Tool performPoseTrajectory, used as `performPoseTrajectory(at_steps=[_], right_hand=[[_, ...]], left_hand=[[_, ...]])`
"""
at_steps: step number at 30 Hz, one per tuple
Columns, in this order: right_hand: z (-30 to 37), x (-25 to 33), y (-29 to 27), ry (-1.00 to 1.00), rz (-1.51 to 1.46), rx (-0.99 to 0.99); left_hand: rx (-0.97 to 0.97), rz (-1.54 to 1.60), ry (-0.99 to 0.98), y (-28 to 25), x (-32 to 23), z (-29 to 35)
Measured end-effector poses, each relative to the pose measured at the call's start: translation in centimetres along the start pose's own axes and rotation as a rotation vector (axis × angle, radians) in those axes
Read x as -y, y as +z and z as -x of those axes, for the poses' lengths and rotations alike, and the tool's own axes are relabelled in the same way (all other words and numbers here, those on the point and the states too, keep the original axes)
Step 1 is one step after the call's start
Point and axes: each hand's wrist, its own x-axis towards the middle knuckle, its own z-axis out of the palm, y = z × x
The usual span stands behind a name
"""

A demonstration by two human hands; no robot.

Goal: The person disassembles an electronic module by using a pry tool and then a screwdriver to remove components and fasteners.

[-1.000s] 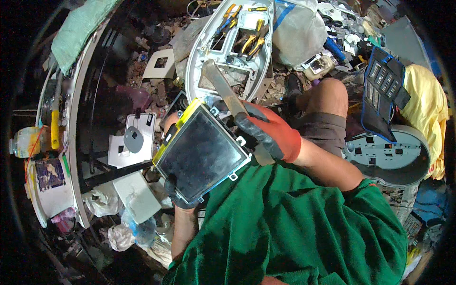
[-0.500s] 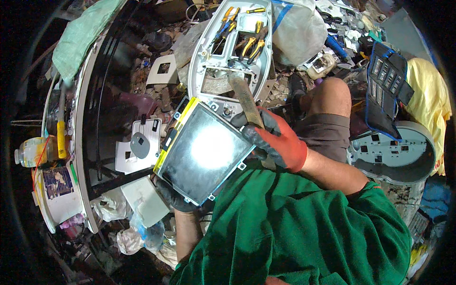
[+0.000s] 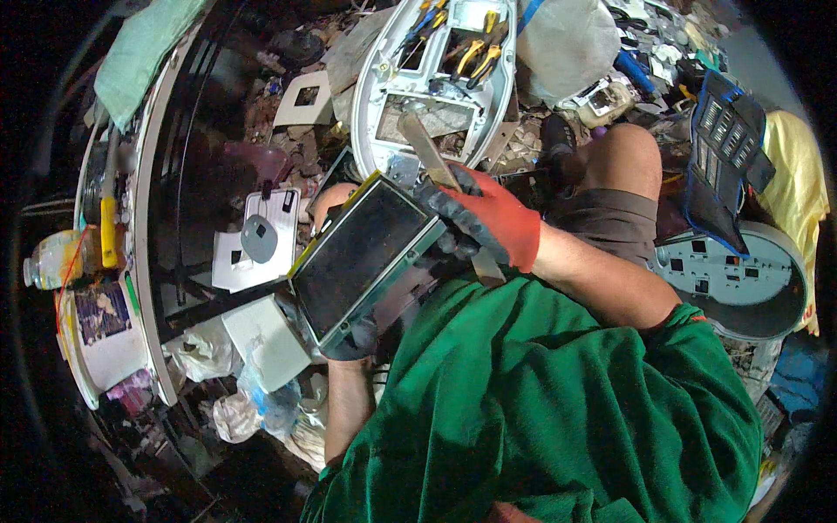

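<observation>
A flat display panel (image 3: 362,253) with a dark screen and metal edge tilts in front of my body. My left hand (image 3: 355,338), in a dark glove, is closed on its lower edge, with the fingers partly hidden behind it. In a red and black glove, my right hand (image 3: 493,218) grips a long, flat, worn bar (image 3: 423,144) close to the panel's right corner. The bar's upper end sticks out past the fingers and its lower end reaches my green shirt. Whether the bar is wood or metal I cannot tell.
Ahead stands a light grey plastic housing (image 3: 364,131) holding pliers (image 3: 479,61) and screwdrivers (image 3: 425,22). A tool pouch (image 3: 719,131) and a rounded grey shell (image 3: 776,322) are at right. A large dark panel (image 3: 196,166) lies at left, with a white cover (image 3: 283,248) beside it.
The display panel has tipped, so the bright reflection on its screen is gone and its metal edge shows. The bar and right hand have shifted slightly left and up.
</observation>
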Motion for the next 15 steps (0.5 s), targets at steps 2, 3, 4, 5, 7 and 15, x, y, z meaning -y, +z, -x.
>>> performPoseTrajectory(at_steps=[2,3,4,5,7,15], right_hand=[[-0.7,-0.7,-0.4,-0.077,0.001,0.000],[-0.7,-0.8,-0.6,-0.108,-0.008,0.027],[-0.6,-0.8,-0.8,-0.139,-0.018,0.053],[-0.1,-0.8,-1.1,-0.277,0.119,0.070],[0.1,-0.9,-1.4,-0.282,0.148,0.074],[1.0,-0.9,-2.6,-0.150,0.042,0.112]], left_hand=[[0.005,0.018,0.018,0.1,-0.3,-0.4],[0.003,0.028,0.027,0.0,-0.4,-0.5],[0.004,0.032,0.038,-0.1,-0.7,-0.6],[0.000,0.040,0.049,0.0,-0.9,-0.5],[-0.004,0.048,0.072,0.0,-1.4,-0.6],[0.013,0.106,0.128,0.2,-2.0,-2.2]])
